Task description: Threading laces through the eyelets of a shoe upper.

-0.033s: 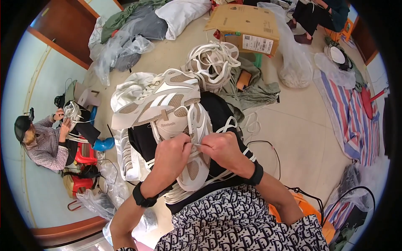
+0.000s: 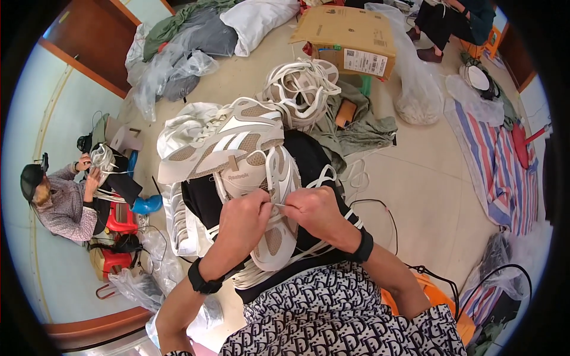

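The left hand (image 2: 244,221) and right hand (image 2: 319,215) are close together, each grip clamped on a pale lace (image 2: 277,205) drawn between them. It runs over a beige-and-white shoe upper (image 2: 284,177) resting on black fabric (image 2: 304,148). Another upper (image 2: 246,137) lies against its far left side, with a lace-tangled bundle (image 2: 300,92) beyond and a cardboard box (image 2: 341,31) farther off to the right
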### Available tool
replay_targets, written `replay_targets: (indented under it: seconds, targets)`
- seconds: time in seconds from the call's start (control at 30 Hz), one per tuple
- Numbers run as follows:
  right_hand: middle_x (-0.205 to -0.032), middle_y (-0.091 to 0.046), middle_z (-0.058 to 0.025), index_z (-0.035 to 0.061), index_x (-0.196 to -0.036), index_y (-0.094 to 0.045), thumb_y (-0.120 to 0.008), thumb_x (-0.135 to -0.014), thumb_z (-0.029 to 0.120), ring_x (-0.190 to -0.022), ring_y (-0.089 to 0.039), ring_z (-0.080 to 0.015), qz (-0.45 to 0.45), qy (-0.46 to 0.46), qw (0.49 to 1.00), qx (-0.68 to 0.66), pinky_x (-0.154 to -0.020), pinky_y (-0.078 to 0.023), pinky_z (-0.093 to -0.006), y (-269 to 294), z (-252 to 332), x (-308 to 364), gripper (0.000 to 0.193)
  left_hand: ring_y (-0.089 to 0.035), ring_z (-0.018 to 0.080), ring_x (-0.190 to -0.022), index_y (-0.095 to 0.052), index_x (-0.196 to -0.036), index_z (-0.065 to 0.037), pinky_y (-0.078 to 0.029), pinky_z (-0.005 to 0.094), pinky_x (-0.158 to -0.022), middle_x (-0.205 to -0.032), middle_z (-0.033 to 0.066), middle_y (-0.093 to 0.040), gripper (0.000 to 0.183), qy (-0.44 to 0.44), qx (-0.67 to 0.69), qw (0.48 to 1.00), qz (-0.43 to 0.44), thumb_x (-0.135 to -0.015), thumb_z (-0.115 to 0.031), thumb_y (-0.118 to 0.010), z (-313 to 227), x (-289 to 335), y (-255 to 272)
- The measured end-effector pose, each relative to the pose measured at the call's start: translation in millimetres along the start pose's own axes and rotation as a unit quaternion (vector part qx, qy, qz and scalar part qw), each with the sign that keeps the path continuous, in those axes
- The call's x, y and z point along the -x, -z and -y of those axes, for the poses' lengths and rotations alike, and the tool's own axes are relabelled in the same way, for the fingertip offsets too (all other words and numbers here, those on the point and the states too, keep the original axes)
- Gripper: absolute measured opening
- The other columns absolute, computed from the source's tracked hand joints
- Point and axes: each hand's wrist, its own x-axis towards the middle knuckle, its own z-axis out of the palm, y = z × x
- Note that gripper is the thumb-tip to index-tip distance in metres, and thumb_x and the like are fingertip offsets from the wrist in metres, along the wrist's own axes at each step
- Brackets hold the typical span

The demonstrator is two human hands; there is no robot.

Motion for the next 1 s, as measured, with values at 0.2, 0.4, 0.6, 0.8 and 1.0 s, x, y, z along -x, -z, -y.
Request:
replay_targets:
  seconds: [0.2, 0.4, 0.6, 0.8, 1.0]
  targets:
    - [-0.053, -0.051, -0.0043, 0.0084, -0.057, -0.054, -0.061, -0.066, 0.017, -0.046, -0.055, -0.0217, 0.002, 0.071, 0.994, 0.078, -0.039, -0.042, -0.0333, -4.7, -2.8, -4.5, 0.014, -0.059, 0.0337, -0.061, -0.059, -0.079, -0.001, -0.047, 0.0359, -0.055, -0.067, 0.0180, -0.058, 0.008, -0.006, -0.001, 1.000, -0.020, -0.077, -0.008, -0.057, -2.7, 0.7, -6.2]
    - [-0.061, -0.053, -0.0028, 0.0075, -0.062, -0.058, -0.064, -0.065, 0.020, -0.060, -0.055, -0.0183, 0.032, 0.052, 0.998, 0.004, -0.049, -0.043, -0.0311, -4.5, -12.1, -1.3, 0.014, -0.059, 0.0336, -0.061, -0.055, -0.075, -0.003, -0.047, 0.0422, -0.056, -0.064, 0.0172, -0.059, 0.006, -0.052, -0.077, 0.994, 0.065, -0.075, -0.009, -0.054, 3.4, -8.0, -10.7]
    - [-0.068, -0.057, -0.0061, 0.0049, -0.085, -0.059, -0.069, -0.062, 0.009, -0.066, -0.057, -0.0223, -0.008, 0.007, 0.999, -0.049, -0.058, -0.044, -0.0322, 11.4, -8.8, -4.8, 0.025, -0.058, 0.0346, -0.061, -0.058, -0.076, -0.003, -0.046, 0.0429, -0.056, -0.064, 0.0172, -0.058, 0.008, -0.066, -0.127, 0.983, 0.119, -0.075, -0.010, -0.054, 4.8, -16.9, -11.7]
    - [-0.068, -0.057, -0.0058, 0.0059, -0.093, -0.056, -0.068, -0.061, 0.009, -0.067, -0.058, -0.0235, 0.039, 0.089, 0.995, 0.001, -0.060, -0.046, -0.0336, 5.3, -12.8, -18.1, 0.035, -0.060, 0.0334, -0.059, -0.059, -0.074, 0.000, -0.048, 0.0427, -0.054, -0.062, 0.0177, -0.059, 0.010, -0.086, -0.123, 0.982, 0.117, -0.072, -0.010, -0.055, 11.6, -19.9, -13.1]
    - [-0.063, -0.053, -0.0033, 0.0071, -0.080, -0.053, -0.067, -0.061, 0.013, -0.066, -0.055, -0.0201, 0.054, 0.133, 0.989, 0.040, -0.059, -0.041, -0.0311, 7.1, -14.4, -24.0, 0.024, -0.060, 0.0328, -0.058, -0.058, -0.075, -0.001, -0.048, 0.0420, -0.054, -0.060, 0.0172, -0.058, 0.010, -0.100, -0.165, 0.976, 0.098, -0.071, -0.009, -0.057, 11.3, -9.0, -2.7]
